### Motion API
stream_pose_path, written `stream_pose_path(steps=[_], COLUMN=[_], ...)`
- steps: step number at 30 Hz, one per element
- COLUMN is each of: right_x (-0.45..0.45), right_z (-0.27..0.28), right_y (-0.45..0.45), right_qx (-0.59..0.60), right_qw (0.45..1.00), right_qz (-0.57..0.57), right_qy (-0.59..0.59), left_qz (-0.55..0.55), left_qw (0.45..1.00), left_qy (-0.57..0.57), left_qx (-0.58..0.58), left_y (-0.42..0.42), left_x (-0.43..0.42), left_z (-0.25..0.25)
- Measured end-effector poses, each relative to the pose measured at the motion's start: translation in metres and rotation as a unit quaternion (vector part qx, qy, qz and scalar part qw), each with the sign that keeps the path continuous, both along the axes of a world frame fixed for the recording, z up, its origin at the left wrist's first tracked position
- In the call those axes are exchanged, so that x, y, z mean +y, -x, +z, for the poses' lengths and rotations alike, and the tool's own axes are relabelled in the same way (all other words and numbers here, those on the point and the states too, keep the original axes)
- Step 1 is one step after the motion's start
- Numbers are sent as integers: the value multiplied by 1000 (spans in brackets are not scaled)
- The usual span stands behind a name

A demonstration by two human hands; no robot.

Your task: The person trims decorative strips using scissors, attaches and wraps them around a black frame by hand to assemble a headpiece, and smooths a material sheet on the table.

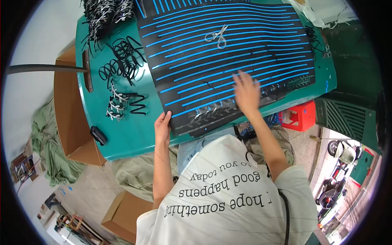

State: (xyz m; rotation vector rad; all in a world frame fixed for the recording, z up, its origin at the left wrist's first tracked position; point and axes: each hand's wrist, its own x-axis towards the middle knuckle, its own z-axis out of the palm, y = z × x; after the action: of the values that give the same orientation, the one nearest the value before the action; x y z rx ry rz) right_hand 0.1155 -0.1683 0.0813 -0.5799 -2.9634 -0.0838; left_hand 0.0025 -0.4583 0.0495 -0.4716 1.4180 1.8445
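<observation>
A large black sheet (212,61) with rows of blue strips lies on a green table. My left hand (162,127) grips the sheet's near left corner, its thumb on top and its other fingers partly hidden. Over the sheet's near part, my right hand (247,93) lies with fingers stretched out among the lowest blue strips, slightly blurred. Whether it touches the sheet I cannot tell. Shiny leaf-patterned pieces (212,107) run along the near edge, between the hands. Clear-handled scissors (218,36) rest on the sheet farther back.
Left on the green table (122,141) are black coiled cords (122,61), a silver leaf-shaped strand (116,102) and a small black case (98,135). A bundle of dark strands (106,16) sits behind. Cardboard boxes (73,118) and a red stool (300,116) stand around the table.
</observation>
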Motion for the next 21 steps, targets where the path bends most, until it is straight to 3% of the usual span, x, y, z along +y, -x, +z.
stream_pose_path(steps=[1, 2, 3, 4, 5, 7, 9, 12, 14, 17, 20, 21], right_x=[15, 33, 36, 44, 49, 50, 26, -4, 11, 87, 165, 183], right_z=[-9, -34, -4, -15, -32, -6, 10, 12, -14, -42, -54, -54], right_y=[-45, -108, -151, -190, -221, -226, -149, -32, 19, 60, 43, 17], right_qx=[-22, 51, -18, -19, -19, 83, 175, 167, 130, 116, 29, 48], right_qw=[991, 988, 983, 952, 951, 928, 954, 977, 988, 992, 991, 983], right_qz=[-121, -139, -175, -281, -284, -355, -243, -53, 8, -54, -119, -119], right_qy=[48, -45, -52, -120, -121, -74, 2, 124, 88, -3, -47, -131], left_qz=[-3, -4, -8, -14, -17, -17, -19, 4, 2, -7, -10, -14], left_qw=[1000, 1000, 1000, 1000, 1000, 1000, 1000, 1000, 1000, 997, 997, 997], left_qy=[0, 4, 10, 15, 14, -5, -17, -2, 20, 64, 75, 79], left_qx=[-2, -1, 0, 1, 1, -7, -8, -14, -19, -30, -20, -23], left_y=[-1, -1, -2, -2, -1, 0, 0, -2, -4, -2, -2, -1], left_x=[0, 0, -1, -3, -3, -2, 1, 4, -4, -6, 0, 3], left_z=[-1, -2, -3, -4, -4, -4, -2, -1, -10, -17, -1, 1])
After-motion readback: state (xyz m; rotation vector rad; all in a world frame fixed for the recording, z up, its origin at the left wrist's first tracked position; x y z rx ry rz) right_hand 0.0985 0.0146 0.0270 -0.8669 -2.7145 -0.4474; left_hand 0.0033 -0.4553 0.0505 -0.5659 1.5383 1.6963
